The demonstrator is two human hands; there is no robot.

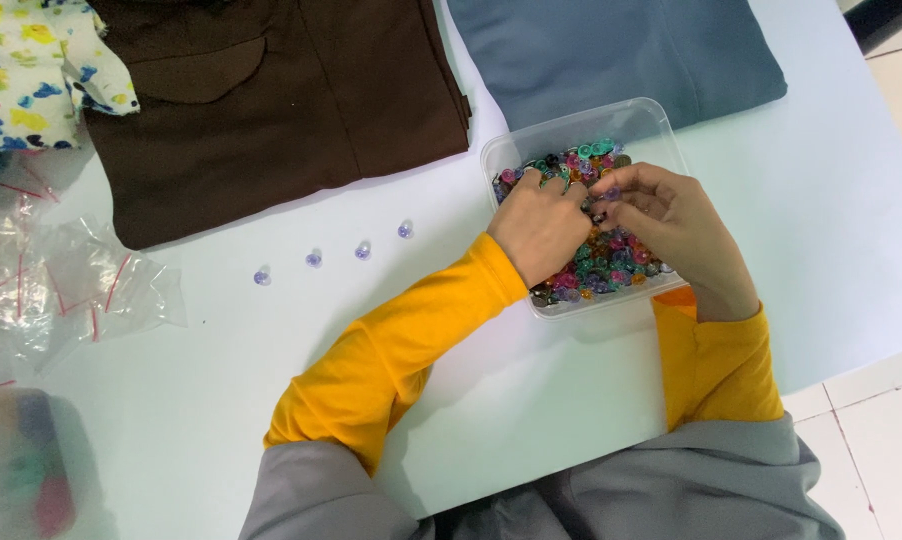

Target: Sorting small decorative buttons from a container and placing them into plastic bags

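Two bare hands are working inside a clear plastic container (661, 125) sitting on a white table (221, 400). Contents: small translucent buttons (611, 265), mixed purple, green, pink and orange, filling the box. Left hand (539, 228) is resting knuckles-up in the heap, fingers curled down among the pieces; whether it is gripping any cannot be told. Right hand (671, 222) is curling its fingertips together over a purple piece at the heap's middle. Four purple buttons (362, 250) are lying in a row on the table left of the box. Brown folded garment (271, 100), blue-grey folded garment (621, 50), floral cloth (21, 70) and clear zip bags (71, 290) are lying nearby.
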